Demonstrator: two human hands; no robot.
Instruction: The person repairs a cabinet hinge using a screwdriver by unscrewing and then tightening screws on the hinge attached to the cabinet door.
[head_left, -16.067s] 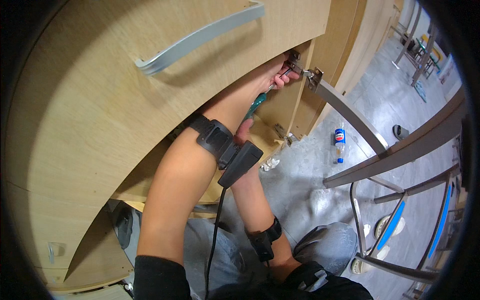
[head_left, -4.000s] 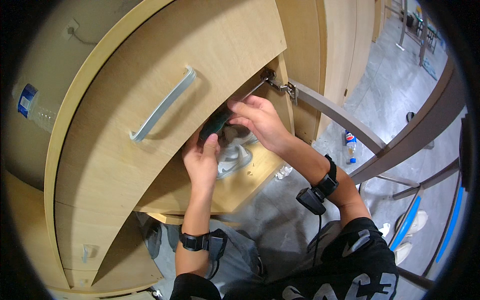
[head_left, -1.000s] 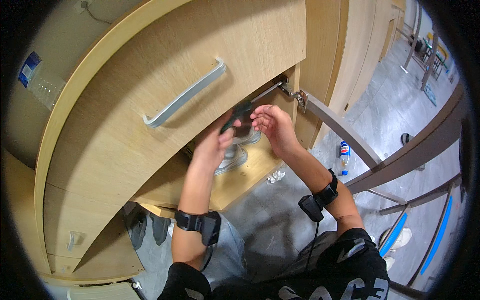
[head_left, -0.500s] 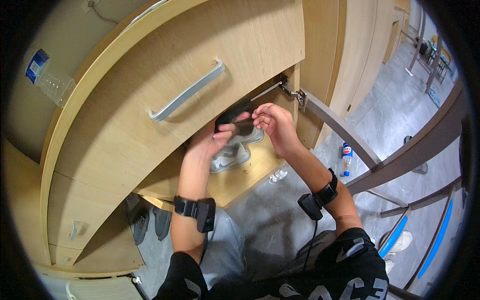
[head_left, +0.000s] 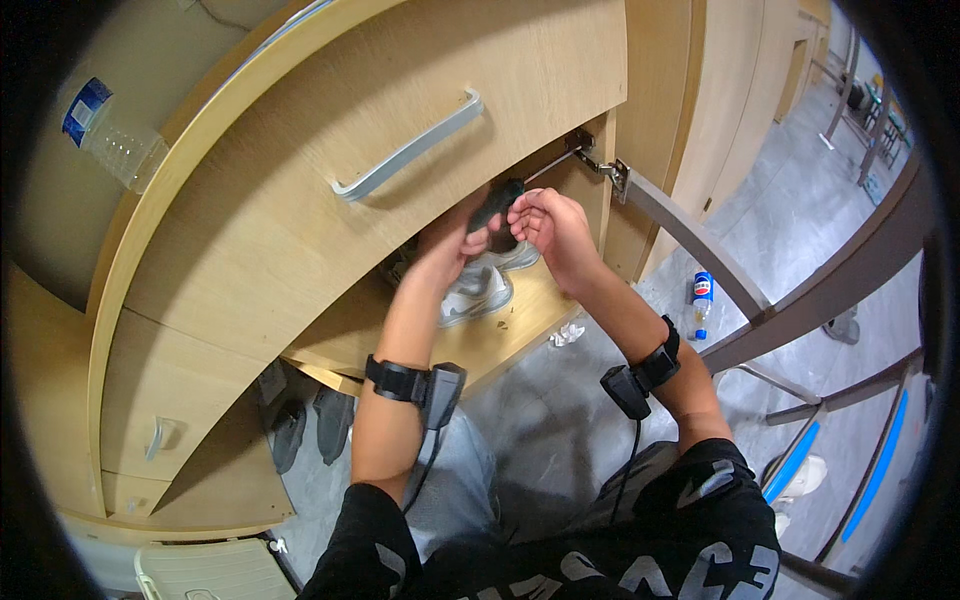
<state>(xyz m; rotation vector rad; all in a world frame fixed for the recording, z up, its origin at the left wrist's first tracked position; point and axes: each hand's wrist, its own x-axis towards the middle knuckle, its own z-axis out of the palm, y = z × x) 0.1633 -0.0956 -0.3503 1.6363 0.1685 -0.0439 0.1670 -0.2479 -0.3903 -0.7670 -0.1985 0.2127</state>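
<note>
Both hands reach into the low opening of a wooden cabinet (head_left: 250, 230). My left hand (head_left: 455, 250) has its fingers curled against a dark item (head_left: 492, 212), whose kind I cannot make out. Part of that hand is hidden behind the cabinet's front panel. Beside it, my right hand (head_left: 550, 228) is closed, its fingertips at the dark item's right edge; what lies inside those fingers is hidden. Just below the hands, grey-and-white sneakers (head_left: 475, 298) rest on the cabinet's bottom board (head_left: 535, 300).
A metal-framed door (head_left: 690, 240) stands open on the right, hinged to the cabinet. Crumpled white paper (head_left: 566, 334) and a blue-labelled bottle (head_left: 701, 305) lie on the floor. Dark slippers (head_left: 333, 425) are at lower left. Above, an empty plastic bottle (head_left: 120, 140) sits by the cabinet top.
The left hand has moved right and its fingers have curled in. The dark item has shifted right, between the hands. My right hand's fingers have closed further.
</note>
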